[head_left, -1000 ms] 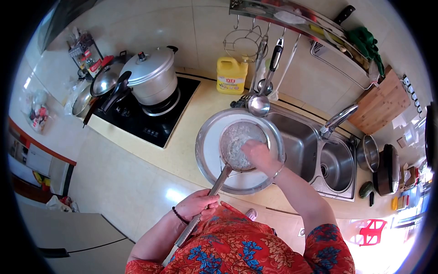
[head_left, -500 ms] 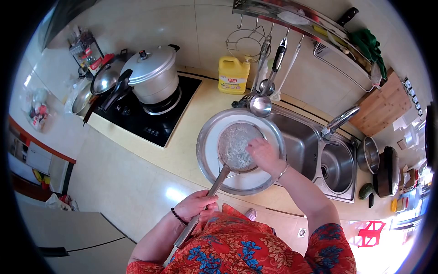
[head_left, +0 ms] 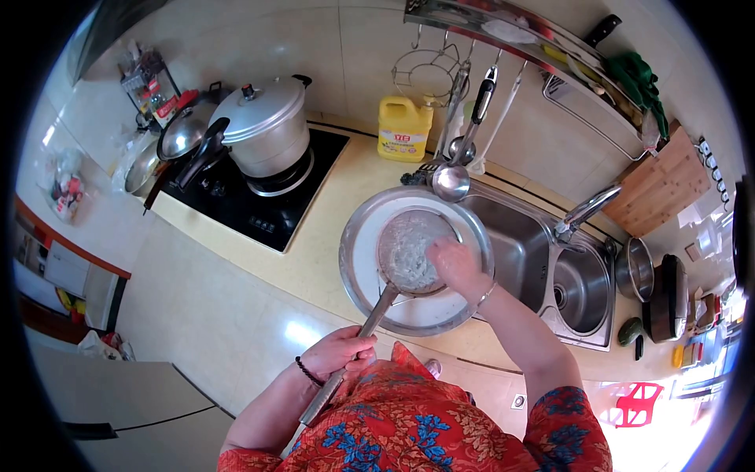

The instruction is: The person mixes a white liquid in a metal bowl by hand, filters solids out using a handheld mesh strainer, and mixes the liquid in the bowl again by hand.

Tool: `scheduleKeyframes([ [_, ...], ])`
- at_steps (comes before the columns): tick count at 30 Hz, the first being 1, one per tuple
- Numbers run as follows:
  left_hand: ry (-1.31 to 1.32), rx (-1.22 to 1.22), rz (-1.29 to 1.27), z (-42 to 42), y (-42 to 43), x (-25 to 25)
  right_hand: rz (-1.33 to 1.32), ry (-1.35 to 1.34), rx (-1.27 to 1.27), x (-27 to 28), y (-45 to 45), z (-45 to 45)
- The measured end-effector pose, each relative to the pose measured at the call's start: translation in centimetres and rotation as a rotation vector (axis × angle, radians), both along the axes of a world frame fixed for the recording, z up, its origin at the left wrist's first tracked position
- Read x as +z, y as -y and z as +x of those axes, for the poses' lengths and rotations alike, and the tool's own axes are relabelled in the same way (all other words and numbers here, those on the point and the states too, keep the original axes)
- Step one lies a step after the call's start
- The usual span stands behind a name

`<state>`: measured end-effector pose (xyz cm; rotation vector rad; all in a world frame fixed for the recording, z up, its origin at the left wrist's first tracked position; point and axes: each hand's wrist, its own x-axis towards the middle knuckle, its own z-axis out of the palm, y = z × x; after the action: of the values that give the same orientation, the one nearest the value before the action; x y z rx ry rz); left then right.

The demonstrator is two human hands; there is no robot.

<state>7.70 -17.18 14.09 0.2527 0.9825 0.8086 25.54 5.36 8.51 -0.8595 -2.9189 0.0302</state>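
Note:
My left hand (head_left: 346, 352) is wrapped around the long metal handle of a strainer (head_left: 382, 308). The strainer's round mesh basket rests over a wide metal basin (head_left: 351, 293) that holds white liquid (head_left: 363, 250). Wet, whitish, translucent stuff (head_left: 414, 250) lies in the mesh; its kind is unclear. At the right side of the basket, my right hand (head_left: 454, 267) reaches over this stuff with bent fingers. Its fingertips are blurred, so whether they grip any of it cannot be made out.
A double sink (head_left: 515, 250) with a tap (head_left: 586, 211) adjoins the basin on the right. Ladles (head_left: 450, 182) hang behind it near a yellow jug (head_left: 403, 130). To the left, a pressure cooker (head_left: 263, 134) stands on the black cooktop (head_left: 259, 216). A cutting board (head_left: 661, 182) leans at the right.
My right hand has shifted slightly, its fingers curling more over the strainer's right side. The whitish stuff looks a little rearranged. My left hand keeps its hold on the handle.

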Motion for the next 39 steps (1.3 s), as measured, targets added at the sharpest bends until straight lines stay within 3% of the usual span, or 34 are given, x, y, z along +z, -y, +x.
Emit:
scheduleKeyframes([
  [5,-0.021,-0.023,0.049,0.2,-0.3,-0.3,0.059,-0.227,-0.013,-1.9,-0.6,-1.6],
  [7,-0.017,-0.031,0.044,0.0,-0.2,-0.4,-0.152,-0.26,-0.001,-2.7,0.4,-1.9],
  [11,-0.034,-0.025,0.039,-0.2,-0.1,-0.4,-0.145,-0.377,0.027,-1.9,0.1,-1.2],
  [13,-0.034,-0.011,0.029,-0.1,-0.1,-0.6,-0.626,-0.447,-0.202,0.5,-0.3,-1.4],
  [17,-0.043,-0.002,0.031,-0.2,-0.2,-0.5,-0.834,-0.598,-0.345,1.0,-0.7,-2.3],
  [19,-0.019,-0.011,0.019,-0.4,-0.1,-0.6,-1.061,-0.613,-0.418,0.4,-1.1,-2.6],
  [22,-0.036,0.02,0.017,-0.4,0.1,-0.4,-1.213,-0.779,-0.275,-1.8,-1.6,-1.7],
  [25,-0.039,0.037,0.011,-0.4,0.0,-0.1,-1.256,-0.691,-0.245,-0.9,-1.7,-0.9],
  [29,-0.032,0.023,0.013,-0.4,0.0,-0.6,-1.182,-0.627,-0.365,-0.2,-1.3,-1.2],
  [31,-0.036,0.018,0.012,-0.4,-0.1,-0.4,-0.474,-0.344,-0.291,0.5,-0.9,-1.7],
  [32,-0.035,0.016,0.012,-0.3,-0.1,-0.4,-0.473,-0.344,-0.292,0.1,-0.8,-2.1],
  [34,-0.044,0.012,0.024,-0.3,-0.2,-0.4,-0.022,-0.227,-0.117,-1.6,-0.5,-3.0],
  [39,-0.038,0.033,-0.028,-0.9,-0.3,-0.6,-0.079,-0.312,0.188,-3.5,2.9,-2.1],
])
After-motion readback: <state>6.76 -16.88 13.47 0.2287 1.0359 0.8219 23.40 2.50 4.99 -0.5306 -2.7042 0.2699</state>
